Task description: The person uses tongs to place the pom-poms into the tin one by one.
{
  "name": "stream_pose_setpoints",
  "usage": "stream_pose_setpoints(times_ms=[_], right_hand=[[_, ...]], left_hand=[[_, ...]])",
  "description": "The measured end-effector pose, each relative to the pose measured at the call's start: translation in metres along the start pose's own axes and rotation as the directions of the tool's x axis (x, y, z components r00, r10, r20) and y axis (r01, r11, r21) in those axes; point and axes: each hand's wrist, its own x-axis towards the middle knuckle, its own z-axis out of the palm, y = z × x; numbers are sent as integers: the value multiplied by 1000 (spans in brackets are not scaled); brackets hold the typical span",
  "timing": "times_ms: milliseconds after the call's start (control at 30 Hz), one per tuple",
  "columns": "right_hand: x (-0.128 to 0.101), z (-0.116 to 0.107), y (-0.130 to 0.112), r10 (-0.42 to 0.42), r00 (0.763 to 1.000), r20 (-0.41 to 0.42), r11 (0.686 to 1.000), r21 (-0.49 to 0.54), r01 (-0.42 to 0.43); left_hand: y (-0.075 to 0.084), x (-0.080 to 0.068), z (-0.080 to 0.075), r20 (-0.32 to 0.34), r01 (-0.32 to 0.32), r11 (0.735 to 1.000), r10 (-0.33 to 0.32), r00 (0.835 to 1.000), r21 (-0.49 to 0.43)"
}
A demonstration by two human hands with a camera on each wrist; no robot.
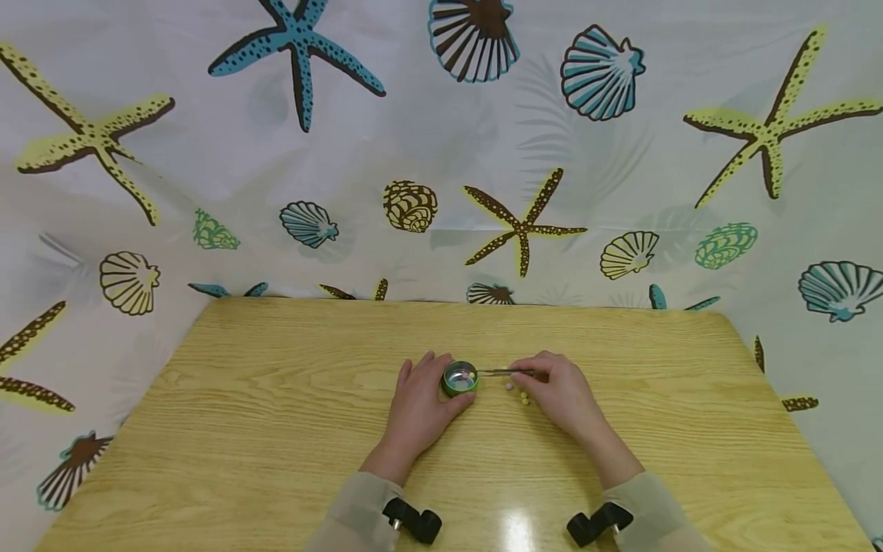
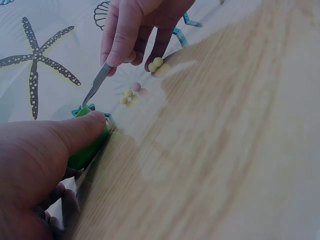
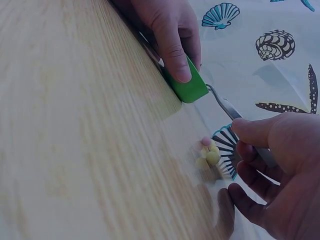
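Observation:
A small green round tin (image 1: 460,379) (image 2: 86,145) (image 3: 190,86) stands on the wooden table (image 1: 276,429). My left hand (image 1: 421,406) (image 2: 45,165) (image 3: 170,30) grips its side, thumb against the wall. My right hand (image 1: 562,391) (image 2: 135,30) (image 3: 280,170) pinches metal tweezers (image 1: 500,372) (image 2: 97,82) (image 3: 230,107), whose tips reach over the tin's rim. A small bead lies inside the tin. Several little yellow beads and a pink one (image 1: 517,391) (image 2: 132,92) (image 3: 210,152) lie on the table between the tin and my right hand.
A curtain printed with shells and starfish (image 1: 441,153) hangs right behind the table's far edge and along both sides. Black wrist mounts (image 1: 414,523) (image 1: 599,523) sit at my sleeves.

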Motion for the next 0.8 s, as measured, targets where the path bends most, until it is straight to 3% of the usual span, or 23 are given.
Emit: stream_pose_setpoints(times_ms=[433,800], right_hand=[[-1,-2,2,-5,1000,1,1000,9,5],[-3,-16,4,28,998,-54,999,17,-27]], left_hand=[[0,0,1,2,3,1000,-3,1000,9],[0,0,1,-6,5,1000,-5,1000,11]])
